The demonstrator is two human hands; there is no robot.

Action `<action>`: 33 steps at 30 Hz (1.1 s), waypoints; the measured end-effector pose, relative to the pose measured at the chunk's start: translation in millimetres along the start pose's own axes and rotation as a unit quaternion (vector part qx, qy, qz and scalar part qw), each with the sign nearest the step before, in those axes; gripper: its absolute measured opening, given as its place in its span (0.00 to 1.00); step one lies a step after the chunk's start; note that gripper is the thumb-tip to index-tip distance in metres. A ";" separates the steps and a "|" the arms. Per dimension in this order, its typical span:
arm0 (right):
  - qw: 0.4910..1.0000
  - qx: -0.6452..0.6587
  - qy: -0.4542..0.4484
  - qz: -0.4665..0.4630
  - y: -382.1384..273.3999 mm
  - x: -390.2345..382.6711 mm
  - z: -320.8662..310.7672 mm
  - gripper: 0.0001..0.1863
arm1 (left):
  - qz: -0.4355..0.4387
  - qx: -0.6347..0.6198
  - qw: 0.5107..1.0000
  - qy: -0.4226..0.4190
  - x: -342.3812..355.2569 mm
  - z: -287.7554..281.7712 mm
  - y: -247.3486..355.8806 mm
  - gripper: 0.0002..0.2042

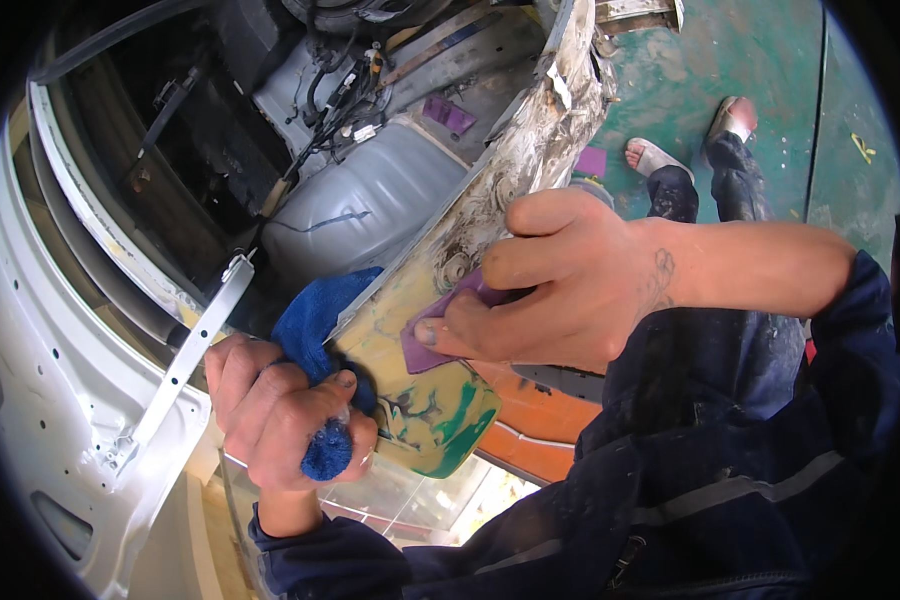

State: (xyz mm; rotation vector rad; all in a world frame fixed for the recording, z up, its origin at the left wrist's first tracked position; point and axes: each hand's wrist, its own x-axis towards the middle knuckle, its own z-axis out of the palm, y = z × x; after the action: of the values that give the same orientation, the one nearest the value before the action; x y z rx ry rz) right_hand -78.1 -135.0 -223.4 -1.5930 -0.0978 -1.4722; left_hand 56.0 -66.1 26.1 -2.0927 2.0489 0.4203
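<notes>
Green flooring (660, 80) lay beyond the vehicle body (370, 200), whose mottled tan-and-green panel (435, 410) ran up into a rough, flaking edge (545, 135). On the tan part, the right hand (570, 280) was bent over a purple sheet (422, 350), fingers partly curled, holding it against the surface. The left hand (290, 415) was closed around a bunched blue cloth (315, 310) just beside the panel. Uneven fingertip pressure could have worn grooves into the surface; sliding up to the flaking edge might have torn the sheet or scraped knuckles. The cloth's loose end, near the sheet, could have snagged if the right hand swept wide.
</notes>
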 end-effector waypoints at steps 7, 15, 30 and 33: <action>0.998 -0.011 0.034 0.043 -12.2 -5.5 13.0 0.18 | -0.017 0.026 0.999 -0.035 6.2 -2.2 4.9 0.13; 0.977 -0.025 0.094 0.188 -43.5 -13.6 28.5 0.23 | -0.021 0.029 0.999 -0.014 9.6 2.3 6.5 0.12; 0.878 0.062 0.213 0.424 -86.9 14.3 41.5 0.22 | -0.011 0.024 0.999 0.027 2.9 7.9 4.4 0.11; 0.893 0.069 0.167 0.411 -74.5 18.4 31.7 0.24 | -0.011 0.024 0.999 0.024 0.6 8.2 5.0 0.10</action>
State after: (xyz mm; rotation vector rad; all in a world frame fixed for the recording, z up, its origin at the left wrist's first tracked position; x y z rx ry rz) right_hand -95.0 -81.7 -162.0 -1.0269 0.5931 -0.9971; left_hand 50.4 -64.2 18.5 -2.1149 2.0375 0.3170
